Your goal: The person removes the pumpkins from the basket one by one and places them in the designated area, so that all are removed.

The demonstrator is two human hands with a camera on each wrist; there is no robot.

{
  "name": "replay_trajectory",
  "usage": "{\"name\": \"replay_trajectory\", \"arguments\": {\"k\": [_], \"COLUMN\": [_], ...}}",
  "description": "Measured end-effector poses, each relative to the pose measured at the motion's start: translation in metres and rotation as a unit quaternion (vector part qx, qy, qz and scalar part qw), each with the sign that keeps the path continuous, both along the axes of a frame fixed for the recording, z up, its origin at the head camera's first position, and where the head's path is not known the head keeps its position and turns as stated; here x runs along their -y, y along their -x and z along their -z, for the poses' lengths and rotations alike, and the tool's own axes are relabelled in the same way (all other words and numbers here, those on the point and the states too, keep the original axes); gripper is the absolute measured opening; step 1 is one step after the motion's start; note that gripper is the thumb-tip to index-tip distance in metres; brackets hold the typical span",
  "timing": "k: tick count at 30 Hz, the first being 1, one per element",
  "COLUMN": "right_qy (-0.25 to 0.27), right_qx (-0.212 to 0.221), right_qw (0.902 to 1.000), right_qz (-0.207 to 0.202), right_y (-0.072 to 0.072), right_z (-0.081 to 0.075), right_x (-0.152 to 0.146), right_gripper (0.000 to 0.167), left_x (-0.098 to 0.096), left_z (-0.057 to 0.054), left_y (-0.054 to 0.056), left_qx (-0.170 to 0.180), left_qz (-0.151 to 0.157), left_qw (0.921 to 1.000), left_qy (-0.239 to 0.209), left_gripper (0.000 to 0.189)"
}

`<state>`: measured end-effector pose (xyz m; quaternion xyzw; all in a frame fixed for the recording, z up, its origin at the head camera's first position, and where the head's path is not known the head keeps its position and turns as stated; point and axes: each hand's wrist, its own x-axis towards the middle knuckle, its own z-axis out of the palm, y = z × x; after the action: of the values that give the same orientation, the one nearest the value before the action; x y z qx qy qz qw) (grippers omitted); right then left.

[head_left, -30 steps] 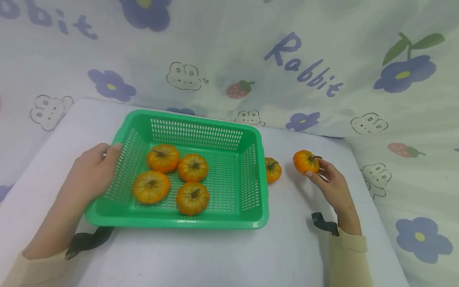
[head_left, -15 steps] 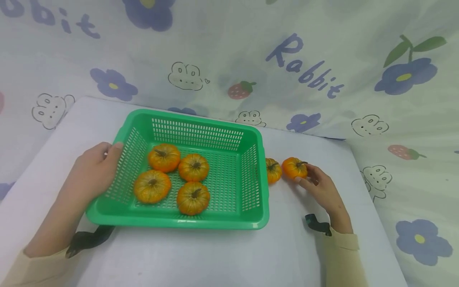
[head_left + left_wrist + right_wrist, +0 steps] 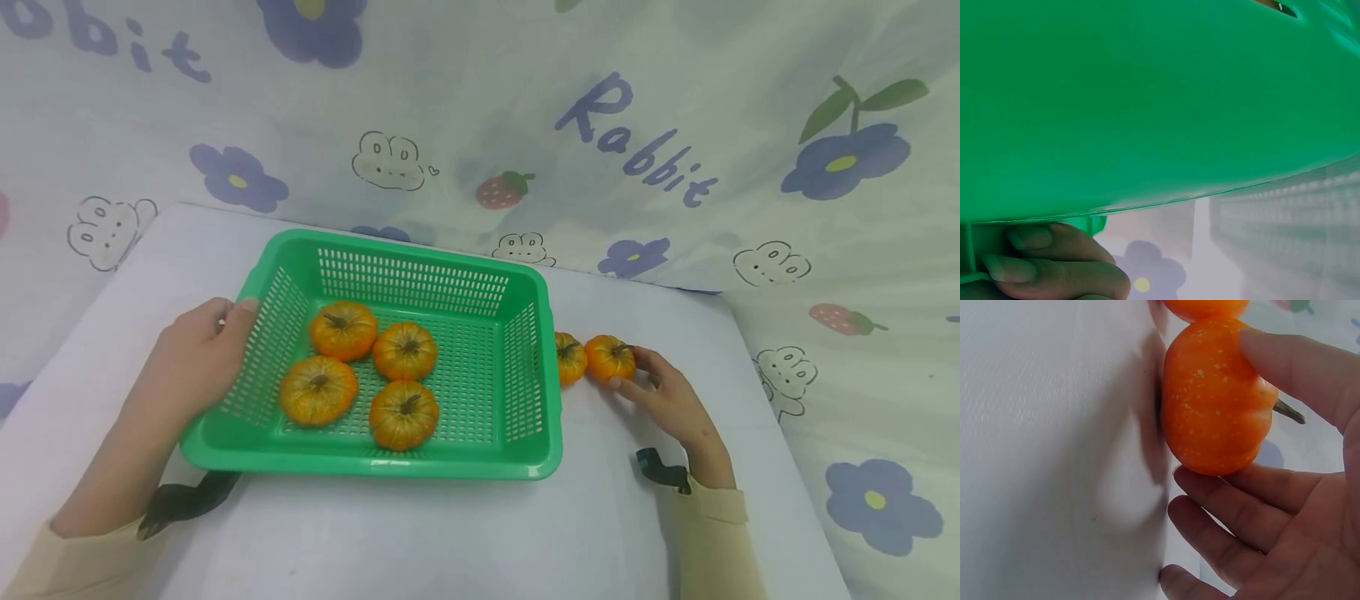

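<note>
My left hand grips the left rim of a green plastic basket; in the left wrist view its fingertips curl in under the rim. Inside the basket, toward its left, sit several small orange pumpkins with brown stems. To the basket's right, my right hand holds another small pumpkin between thumb and fingers, low at the white tabletop. This pumpkin lies right against a second one, partly hidden behind the basket's right wall.
A white cloth covers the table. Behind and to the right hangs a pale curtain printed with rabbits, flowers and strawberries. A black strap piece sticks out at the right wrist, and another at the left.
My right hand has brought its pumpkin left and down, up against the pumpkin beside the basket. The left hand and basket have stayed in place.
</note>
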<state>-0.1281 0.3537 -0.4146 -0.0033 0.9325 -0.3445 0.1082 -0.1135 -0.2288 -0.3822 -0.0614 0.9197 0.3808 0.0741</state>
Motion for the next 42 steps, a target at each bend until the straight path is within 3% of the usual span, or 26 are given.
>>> {"name": "replay_trajectory", "arguments": {"k": [13, 42], "right_qy": [-0.027, -0.048], "right_qx": [0.033, 0.018], "right_qw": [0.9989, 0.9984], "right_qz": [0.018, 0.025], "right_y": [-0.0014, -0.0002], "right_z": [0.0014, 0.0011], "right_x": [0.005, 0.0053], "right_gripper": [0.084, 0.089], "left_x": [0.0006, -0.0016], "left_z": [-0.0026, -0.003], "left_y": [0.0015, -0.0008], "left_qx": [0.001, 0.014], "left_qz": [0.002, -0.004], "left_qw": [0.9999, 0.9999], "left_qy": [0.014, -0.003], "left_gripper": [0.068, 0.07]}}
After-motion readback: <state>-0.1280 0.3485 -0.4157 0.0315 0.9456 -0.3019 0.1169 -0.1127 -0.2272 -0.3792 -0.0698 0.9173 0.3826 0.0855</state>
